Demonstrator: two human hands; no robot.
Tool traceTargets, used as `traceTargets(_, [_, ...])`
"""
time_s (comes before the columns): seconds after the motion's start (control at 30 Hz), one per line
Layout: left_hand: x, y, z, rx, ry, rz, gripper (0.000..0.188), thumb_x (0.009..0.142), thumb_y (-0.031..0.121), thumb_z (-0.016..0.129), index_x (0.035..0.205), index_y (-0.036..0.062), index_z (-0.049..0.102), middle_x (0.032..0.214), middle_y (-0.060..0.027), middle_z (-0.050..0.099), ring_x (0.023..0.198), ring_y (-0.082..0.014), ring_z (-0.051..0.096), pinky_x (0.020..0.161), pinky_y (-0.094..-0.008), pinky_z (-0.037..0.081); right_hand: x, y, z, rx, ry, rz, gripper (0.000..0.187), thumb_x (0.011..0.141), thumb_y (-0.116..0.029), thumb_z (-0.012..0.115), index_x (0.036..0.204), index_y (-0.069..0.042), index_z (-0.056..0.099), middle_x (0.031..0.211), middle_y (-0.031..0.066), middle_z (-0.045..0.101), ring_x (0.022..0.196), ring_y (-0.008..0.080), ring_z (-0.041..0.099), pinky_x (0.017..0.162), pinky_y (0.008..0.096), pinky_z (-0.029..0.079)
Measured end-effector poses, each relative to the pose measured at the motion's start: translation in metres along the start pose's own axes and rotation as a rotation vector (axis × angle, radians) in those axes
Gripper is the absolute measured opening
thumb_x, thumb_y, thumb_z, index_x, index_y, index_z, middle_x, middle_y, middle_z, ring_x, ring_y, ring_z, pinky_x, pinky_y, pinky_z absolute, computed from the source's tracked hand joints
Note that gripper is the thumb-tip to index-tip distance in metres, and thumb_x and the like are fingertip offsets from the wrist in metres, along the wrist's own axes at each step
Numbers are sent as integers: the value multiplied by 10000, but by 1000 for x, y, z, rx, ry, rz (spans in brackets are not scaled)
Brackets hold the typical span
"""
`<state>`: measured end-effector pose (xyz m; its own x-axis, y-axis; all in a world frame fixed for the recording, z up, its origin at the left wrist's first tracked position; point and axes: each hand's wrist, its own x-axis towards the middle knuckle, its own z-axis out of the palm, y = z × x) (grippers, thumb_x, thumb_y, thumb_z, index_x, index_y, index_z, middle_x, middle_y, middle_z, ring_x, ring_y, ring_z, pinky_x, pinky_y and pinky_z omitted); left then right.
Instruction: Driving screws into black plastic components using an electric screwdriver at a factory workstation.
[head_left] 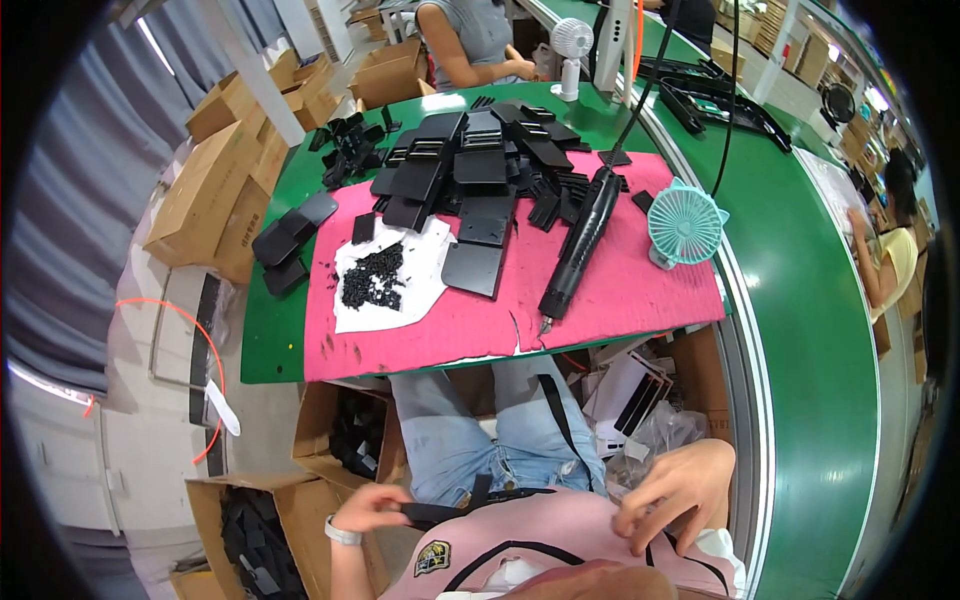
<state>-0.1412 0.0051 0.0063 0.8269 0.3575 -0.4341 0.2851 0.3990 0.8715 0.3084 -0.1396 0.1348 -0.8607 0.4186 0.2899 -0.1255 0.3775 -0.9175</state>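
Note:
At my waist, my left hand (372, 507) is closed on the end of a black strap-like piece (430, 513); its exact kind is hard to make out. My right hand (685, 490) is raised at the right side of my pink top (560, 525). Its fingers are bent but apart, their tips at the cloth, and I see nothing in them. Ahead on the pink mat (440, 345) lie a black electric screwdriver (583, 245), stacked black plastic plates (480, 220), and a pile of small black parts (373, 278) on a white sheet (425, 260).
A teal fan (686, 226) stands at the mat's right, a white fan (571, 50) farther back. More black parts (285, 240) lie on the green table's left. Cartons (300, 500) with black pieces sit below left. A person (465, 45) is across the table; a green conveyor (810, 400) runs right.

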Motion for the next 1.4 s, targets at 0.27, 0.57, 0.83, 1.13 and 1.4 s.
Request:
traceTargets(0.27, [8,-105,9,-356,270,207,335,624,-21,749,915,1,584,840,-76,635,728,-153,592,650,-267,475,-6,-14,15,-165,17,30,293,805,-157,673,1056,-24,602,1022,70,561,656,230,604,496,306,474])
traceTargets(0.57, [37,-98,23,-563,417,280,186,743,137,638,818,41,498,577,24,431,426,-68,338,398,-214,281,-23,-21,0,-221,349,-241,226,774,-161,748,934,-26,663,843,83,633,647,184,608,499,261,444])
traceTargets(0.83, [12,-80,-21,-517,958,123,201,886,277,583,880,76,571,619,30,500,542,-100,478,502,-220,335,27,-80,-38,-965,1196,-317,1196,572,-437,869,1491,-204,142,1269,325,391,817,270,601,540,263,513])
traceTargets(1.13, [35,98,39,265,732,484,247,850,104,636,1057,-17,577,1002,-67,613,917,-148,575,835,-285,457,28,-63,-54,-936,1262,-415,1128,600,-445,839,1473,-192,172,1222,299,411,807,259,603,549,268,510])
traceTargets(1.4, [42,211,99,542,100,1220,134,811,104,620,837,-27,627,819,-149,638,723,-262,623,679,-357,477,38,-46,-55,-868,1291,-427,1061,628,-453,809,1455,-180,202,1174,274,431,796,248,606,557,273,507])
